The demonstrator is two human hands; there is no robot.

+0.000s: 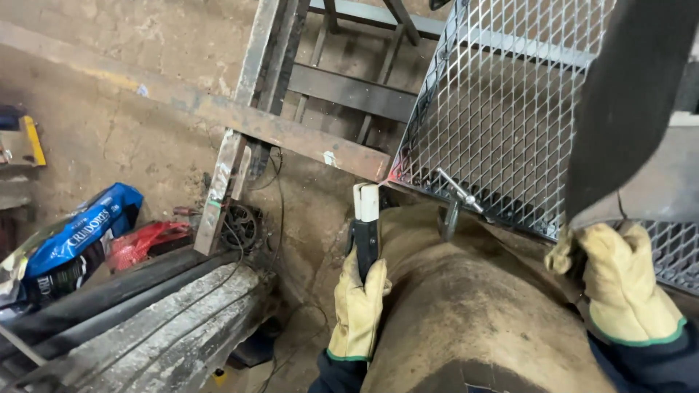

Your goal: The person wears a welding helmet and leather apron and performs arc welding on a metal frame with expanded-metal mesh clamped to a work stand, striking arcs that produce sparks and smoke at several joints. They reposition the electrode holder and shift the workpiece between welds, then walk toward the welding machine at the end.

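My left hand, in a yellow leather glove, grips the black handle of a welding electrode holder. Its cream jaws point up at the corner where a rusty steel bar meets a frame covered in expanded metal mesh. My right hand, gloved the same way, holds a dark hand shield in front of the mesh at the right. A screw clamp sits on the mesh frame's lower edge between my hands. A brown leather apron covers my knee below them.
More rusty bars and angle iron lean over a dirt floor. At the left lie a blue bag, a red bag, a small wheel and a grey ribbed slab. Thin cables trail down the middle.
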